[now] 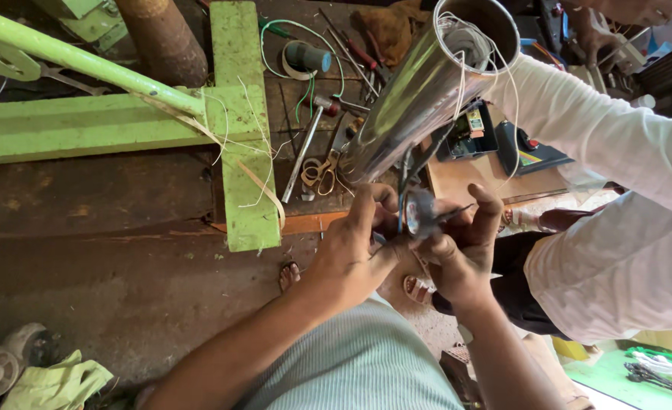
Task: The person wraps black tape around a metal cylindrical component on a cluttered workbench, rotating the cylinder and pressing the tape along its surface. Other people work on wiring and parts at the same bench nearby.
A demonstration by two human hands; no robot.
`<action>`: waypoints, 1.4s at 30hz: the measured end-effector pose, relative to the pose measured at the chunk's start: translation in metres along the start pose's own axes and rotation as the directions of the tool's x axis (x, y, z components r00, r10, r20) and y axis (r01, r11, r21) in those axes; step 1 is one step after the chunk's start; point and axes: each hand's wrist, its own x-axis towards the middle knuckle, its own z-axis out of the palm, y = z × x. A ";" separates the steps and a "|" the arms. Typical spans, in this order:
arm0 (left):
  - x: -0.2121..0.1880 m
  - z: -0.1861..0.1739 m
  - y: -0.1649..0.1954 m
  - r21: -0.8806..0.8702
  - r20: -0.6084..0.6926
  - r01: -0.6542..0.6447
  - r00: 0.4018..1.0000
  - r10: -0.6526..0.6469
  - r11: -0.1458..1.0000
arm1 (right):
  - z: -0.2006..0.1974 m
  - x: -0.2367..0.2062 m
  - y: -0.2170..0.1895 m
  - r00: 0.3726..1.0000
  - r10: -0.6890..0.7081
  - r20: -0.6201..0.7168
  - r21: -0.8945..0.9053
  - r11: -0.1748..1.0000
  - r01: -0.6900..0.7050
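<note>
Workshop floor, dark and oily, fills the near part of my view, with a crumpled pale green rag (56, 382) at the near left and one sandalled foot (289, 275) showing just beyond my forearm.

Both of my hands meet at the lower end of one long shiny steel tube (419, 91) that leans up and away to the right. My left hand (351, 247) is curled closed around the wires and fitting at the tube's mouth. My right hand (465, 243) is also closed, thumb raised, pinching a small dark round part (419, 211) with thin leads against that end. I judge the wiring job partway through: several wires already run into the tube, and a bundle of white cords (465, 34) hangs out of the far open end, yet the round part is not seated and loose leads remain to be tied off.

Just right of the tube, one co-worker in a white sleeve (579, 121) reaches in; whether that person steadies the tube I cannot tell.

Farther left stands one green painted frame (237, 121). Beyond it lie one pair of scissors (319, 173), one hammer (309, 144), one roll of tape (305, 57) and a few screwdrivers (362, 52), too crowded to count surely.
</note>
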 end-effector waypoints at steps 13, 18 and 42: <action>0.004 -0.005 -0.010 0.112 0.044 -0.055 0.998 0.050 0.992 | -0.018 0.013 -0.015 0.641 -0.345 0.686 -0.712 -0.131 0.690; 0.003 -0.003 -0.015 0.231 -0.030 0.048 0.999 -0.042 0.972 | 0.021 -0.011 -0.033 0.837 -0.307 0.453 -0.871 0.045 0.488; 0.009 0.010 -0.026 -0.145 -0.126 -0.017 0.992 -0.002 0.989 | 0.023 -0.010 0.010 0.986 -0.161 0.034 -0.407 0.899 0.160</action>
